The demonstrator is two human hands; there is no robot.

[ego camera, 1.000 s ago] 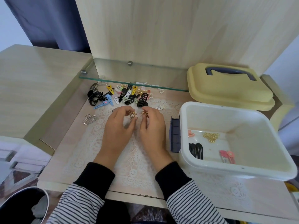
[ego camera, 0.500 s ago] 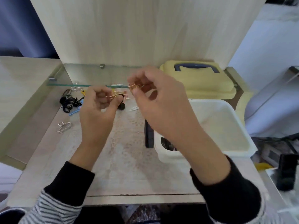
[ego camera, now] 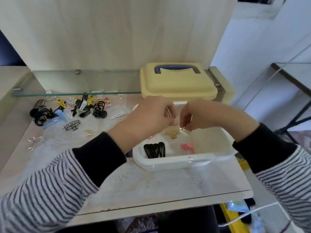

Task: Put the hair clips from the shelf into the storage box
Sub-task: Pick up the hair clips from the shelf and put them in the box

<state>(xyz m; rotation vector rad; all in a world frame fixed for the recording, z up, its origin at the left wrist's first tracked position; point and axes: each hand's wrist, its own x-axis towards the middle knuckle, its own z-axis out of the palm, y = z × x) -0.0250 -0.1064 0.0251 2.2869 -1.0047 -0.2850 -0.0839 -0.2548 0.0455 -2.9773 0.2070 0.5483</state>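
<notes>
Both hands hover over the white storage box (ego camera: 176,161). My left hand (ego camera: 148,115) pinches a small gold hair clip (ego camera: 170,114) above the box's back left. My right hand (ego camera: 200,113) holds another small gold clip (ego camera: 186,129) just over the box's inside. In the box lie black snap clips (ego camera: 155,149), pink clips (ego camera: 187,147) and gold clips (ego camera: 171,132). A pile of mixed hair clips (ego camera: 79,108) lies on the shelf surface at the left, under the glass shelf (ego camera: 67,94).
The box's yellow lid (ego camera: 178,81) with a blue handle leans behind the box. A clear clip (ego camera: 36,142) and a dark wire clip (ego camera: 72,125) lie loose on the lace mat (ego camera: 117,179). A wooden back panel rises behind.
Both hands carried their gold clips from over the mat to the right and now hold them above the storage box. The camera view has swung right.
</notes>
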